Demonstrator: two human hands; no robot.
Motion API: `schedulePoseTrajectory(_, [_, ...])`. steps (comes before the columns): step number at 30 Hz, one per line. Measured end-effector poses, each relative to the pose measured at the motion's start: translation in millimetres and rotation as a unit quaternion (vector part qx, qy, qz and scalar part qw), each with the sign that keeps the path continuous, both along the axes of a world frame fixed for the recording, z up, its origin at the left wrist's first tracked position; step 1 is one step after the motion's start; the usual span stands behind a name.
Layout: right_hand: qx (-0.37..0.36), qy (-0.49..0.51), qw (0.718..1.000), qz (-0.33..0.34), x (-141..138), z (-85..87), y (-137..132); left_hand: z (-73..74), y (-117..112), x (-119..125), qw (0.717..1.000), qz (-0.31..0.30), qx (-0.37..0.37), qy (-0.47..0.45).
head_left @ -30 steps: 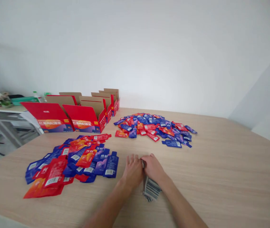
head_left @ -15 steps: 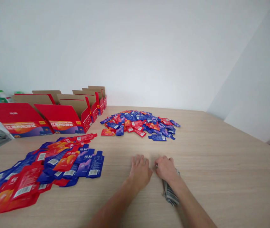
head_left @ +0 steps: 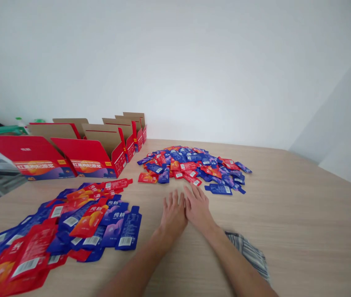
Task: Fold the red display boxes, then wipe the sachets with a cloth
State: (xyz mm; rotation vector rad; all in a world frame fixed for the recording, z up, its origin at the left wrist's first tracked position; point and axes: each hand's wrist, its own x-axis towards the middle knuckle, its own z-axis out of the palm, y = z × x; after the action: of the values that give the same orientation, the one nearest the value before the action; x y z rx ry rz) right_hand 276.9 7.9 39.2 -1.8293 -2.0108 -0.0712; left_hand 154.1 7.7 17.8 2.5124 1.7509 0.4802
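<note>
My left hand (head_left: 174, 211) lies palm down on the wooden table (head_left: 286, 198), fingers stretched forward and holding nothing. Right beside it, my right hand (head_left: 197, 206) also rests flat with fingers extended, the two touching along their inner edges. Ahead of the fingertips spreads a pile of red and blue pouches (head_left: 190, 166); a single blue pouch (head_left: 218, 189) lies at its near edge. To the left is a second, closer heap of red and blue pouches (head_left: 79, 218). A striped grey cloth (head_left: 249, 253) lies beside my right forearm, which partly hides it.
Open red cardboard boxes (head_left: 84, 156) stand in rows at the back left, lids raised. Behind them are a green item (head_left: 4, 130) and a bottle with a green top (head_left: 21, 123). A white wall (head_left: 212, 74) borders the table's far edge.
My right hand has let go of the striped cloth, uncurled and moved left and forward against my left hand. The cloth now lies further right. The view has shifted slightly.
</note>
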Motion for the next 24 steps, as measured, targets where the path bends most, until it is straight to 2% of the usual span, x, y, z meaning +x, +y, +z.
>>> schedulePoseTrajectory(5, [-0.021, -0.011, 0.999, -0.034, -4.5, -9.5, 69.9, 7.8, 79.1, -24.3, 0.997, 0.057, 0.043, -0.023])
schedulePoseTrajectory(8, [-0.031, -0.009, 0.997, -0.066, 0.1, -13.4, 113.7, 17.3, 125.3, -29.1, 0.995, 0.084, 0.032, -0.043])
schedulePoseTrajectory(15, [-0.043, -0.009, 0.994, -0.104, 16.5, -7.9, 200.3, 35.1, 214.1, -10.1, 0.99, 0.126, -0.032, -0.057])
schedulePoseTrajectory(19, [-0.06, -0.008, 0.989, -0.134, 34.2, 2.9, 245.2, 38.1, 263.0, 0.0, 0.984, 0.16, -0.055, -0.062])
schedulePoseTrajectory(24, [-0.078, -0.009, 0.98, -0.185, 69.5, 11.5, 299.6, 38.4, 318.0, 4.5, 0.973, 0.203, -0.073, -0.082])
